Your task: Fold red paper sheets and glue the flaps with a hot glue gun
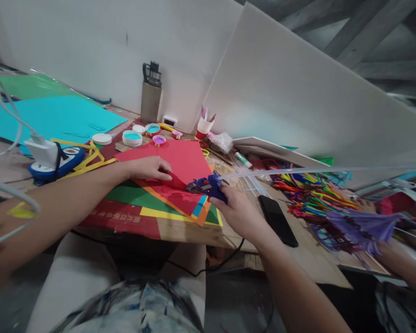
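My right hand (237,210) is wrapped round a blue glue gun (210,186), with a long clear glue stick (298,171) jutting out behind it to the right. The gun's nozzle points left, at the lower part of a red paper sheet (183,159). My left hand (150,169) lies on the red sheet, its fingers bent; whether anything is under them is hidden. Beneath the red sheet, green paper (133,195), orange, blue and yellow sheets stick out.
A bottle (150,95), small paint pots (132,137) and a pen cup (204,127) stand behind. A black phone (278,220) and colourful pipe cleaners (315,189) lie right. Another person's arm (398,261) is at far right. A power strip (57,164) sits left.
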The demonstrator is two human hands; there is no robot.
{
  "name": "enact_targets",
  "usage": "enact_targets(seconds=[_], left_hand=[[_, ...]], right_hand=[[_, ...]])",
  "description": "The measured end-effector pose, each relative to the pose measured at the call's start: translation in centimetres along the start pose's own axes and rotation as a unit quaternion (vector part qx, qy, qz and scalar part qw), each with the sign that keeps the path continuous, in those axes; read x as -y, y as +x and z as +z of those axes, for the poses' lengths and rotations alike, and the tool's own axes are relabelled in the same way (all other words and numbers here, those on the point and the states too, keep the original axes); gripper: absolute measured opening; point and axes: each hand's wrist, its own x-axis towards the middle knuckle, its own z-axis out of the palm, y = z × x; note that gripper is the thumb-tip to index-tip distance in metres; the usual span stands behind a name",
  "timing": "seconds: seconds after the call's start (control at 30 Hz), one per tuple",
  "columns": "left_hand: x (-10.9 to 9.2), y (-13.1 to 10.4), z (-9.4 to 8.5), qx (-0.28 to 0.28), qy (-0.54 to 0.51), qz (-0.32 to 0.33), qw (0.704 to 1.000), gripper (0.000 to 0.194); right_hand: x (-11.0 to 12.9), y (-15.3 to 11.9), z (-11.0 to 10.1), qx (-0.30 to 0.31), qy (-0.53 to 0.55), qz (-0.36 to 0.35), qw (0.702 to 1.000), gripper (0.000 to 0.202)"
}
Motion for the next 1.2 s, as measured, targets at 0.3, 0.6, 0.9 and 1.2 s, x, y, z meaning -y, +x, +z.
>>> enact_targets(seconds=[0.3,0.6,0.9,1.2], left_hand=[[0.1,-0.1,-0.7,0.108,-0.041,0.052,0.992,0.031],[-0.5,0.0,-0.4,0.112,-0.087,0.063,0.988,0.04],[-2.1,1.2,3.0,-0.046,0.122,0.039,0.991,0.042],[-1.1,1.8,4.4,0.011,0.233,-0.103,0.967,0.102]], right_hand=[[-6.9,1.5,-1.2,-0.104,0.412,0.121,0.897,0.032],[-13.7,11.0,-1.1,-0.194,0.115,0.252,0.941,0.018],[-11.9,10.1,-0.5,-0.209,-0.084,0.162,0.961,0.034],[-1.5,10.8,6.7,-0.059,-0.125,-0.122,0.983,0.062]])
